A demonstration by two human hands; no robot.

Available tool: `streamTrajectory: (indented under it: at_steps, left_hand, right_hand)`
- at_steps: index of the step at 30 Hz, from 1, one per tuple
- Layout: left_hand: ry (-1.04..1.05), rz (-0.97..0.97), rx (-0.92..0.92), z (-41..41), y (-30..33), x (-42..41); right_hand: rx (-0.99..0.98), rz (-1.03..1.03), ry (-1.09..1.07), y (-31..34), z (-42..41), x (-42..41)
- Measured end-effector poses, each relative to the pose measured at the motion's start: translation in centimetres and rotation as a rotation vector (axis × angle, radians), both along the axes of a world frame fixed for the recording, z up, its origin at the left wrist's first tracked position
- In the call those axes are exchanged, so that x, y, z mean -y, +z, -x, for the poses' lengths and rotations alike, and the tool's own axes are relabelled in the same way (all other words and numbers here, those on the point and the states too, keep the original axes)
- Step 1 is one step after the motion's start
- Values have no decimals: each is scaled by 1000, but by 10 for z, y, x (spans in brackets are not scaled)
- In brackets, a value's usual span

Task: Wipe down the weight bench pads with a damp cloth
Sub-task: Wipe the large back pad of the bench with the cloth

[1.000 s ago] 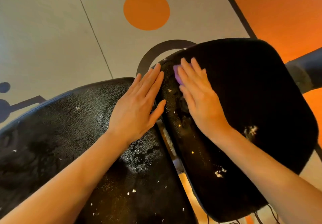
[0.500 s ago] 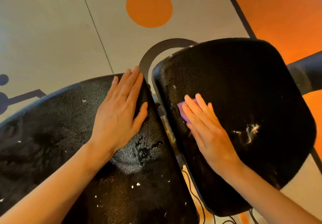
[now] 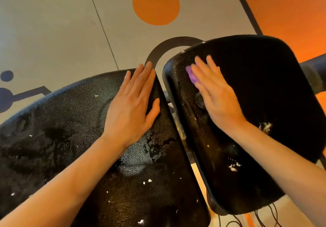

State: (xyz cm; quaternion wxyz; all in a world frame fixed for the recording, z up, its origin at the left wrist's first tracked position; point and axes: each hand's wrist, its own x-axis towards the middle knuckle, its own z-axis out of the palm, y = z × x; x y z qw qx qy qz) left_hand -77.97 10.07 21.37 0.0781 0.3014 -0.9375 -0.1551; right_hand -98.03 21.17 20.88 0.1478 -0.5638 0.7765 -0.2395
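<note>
Cloth [image 3: 192,76], purple, soft and surely light, lies pinned under the flat right hand [image 3: 214,95] at ten o'clock on the smaller pad [image 3: 264,103]; best pressed from above, not pinched. Fingers are straight, gripping nothing. Left hand [image 3: 131,108] lies splayed flat on the longer pad [image 3: 70,138], pebbled black vinyl, glossy with damp, flecked white.

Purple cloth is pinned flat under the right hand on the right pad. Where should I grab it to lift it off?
Pinch the exposed purple cloth edge peeking past the right hand's fingers, coming from the gap side of the black textured right bench pad. That is probably best: the rest lies flat beneath the palm, hidden.
</note>
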Motion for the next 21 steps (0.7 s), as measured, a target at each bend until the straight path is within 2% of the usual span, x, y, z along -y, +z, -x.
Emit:
streamTrajectory:
  at_steps: [2, 4, 7, 10, 13, 16, 18, 21]
  left_hand:
    - [1, 4, 1, 0, 0, -1]
    - [2, 16, 6, 0, -1, -1]
    - [1, 22, 5, 2, -1, -1]
    - [11, 23, 15, 1, -1, -1]
    - [5, 36, 14, 1, -1, -2]
    - [-1, 30, 7, 1, -1, -2]
    - [-2, 22, -3, 1, -2, -1]
    - [0, 20, -9, 1, -2, -1]
  right_hand:
    - [-29, 40, -183, -2, -21, 32]
    - [-68, 39, -93, 0, -27, 38]
    - [-126, -13, 208, 2, -14, -12]
    - [-101, -38, 159, 0, -25, -40]
    - [-84, 29, 32, -2, -35, 36]
    - [-207, 33, 17, -4, -33, 86]
    - [-262, 23, 107, -10, -39, 43]
    - [-272, -46, 236, -4, -62, -69]
